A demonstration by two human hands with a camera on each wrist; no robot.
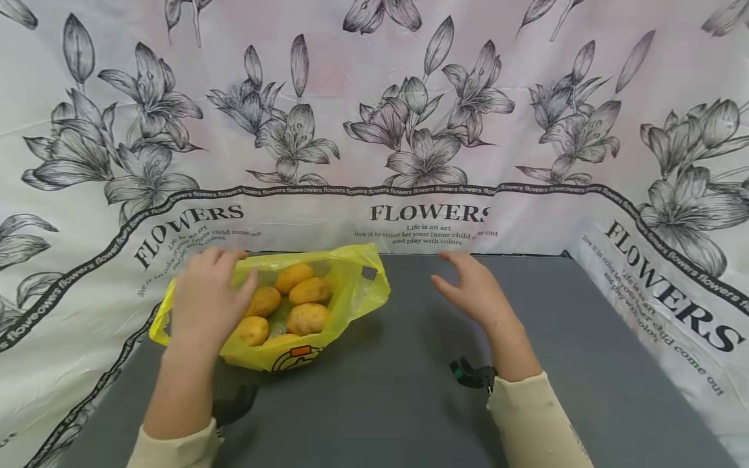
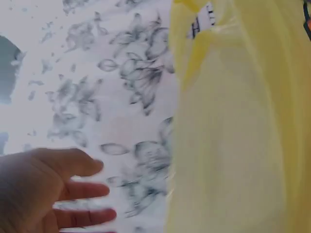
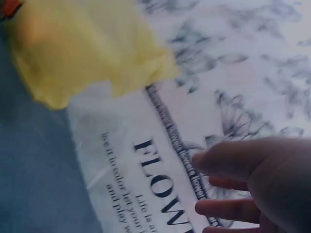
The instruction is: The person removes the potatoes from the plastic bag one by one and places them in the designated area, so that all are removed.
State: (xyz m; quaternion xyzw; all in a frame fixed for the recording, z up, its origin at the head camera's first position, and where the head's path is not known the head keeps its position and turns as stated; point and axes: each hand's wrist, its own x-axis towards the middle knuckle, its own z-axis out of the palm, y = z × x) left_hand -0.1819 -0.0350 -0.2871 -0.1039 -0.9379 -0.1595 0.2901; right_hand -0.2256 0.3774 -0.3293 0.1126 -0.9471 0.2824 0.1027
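Observation:
A yellow plastic bag [image 1: 351,296] lies with its mouth open on the grey table, several potatoes [image 1: 308,318] visible inside. In the head view my left hand [image 1: 210,296] overlaps the bag's left part, its fingers loosely spread and holding nothing. The left wrist view has that hand [image 2: 53,189] beside the yellow bag [image 2: 228,136], with a gap between them. To the right of the bag, my right hand [image 1: 474,292] hovers over the table with relaxed, slightly bent fingers. Nothing is in the right hand [image 3: 252,184] in its wrist view either; the bag's handle end [image 3: 141,73] shows beyond it.
A grey tabletop [image 1: 363,409] spreads under both arms. White sheeting [image 1: 328,156] printed with flowers and lettering walls the table at the back and both sides. A dark strap with a small device [image 1: 474,376] sits at the right wrist.

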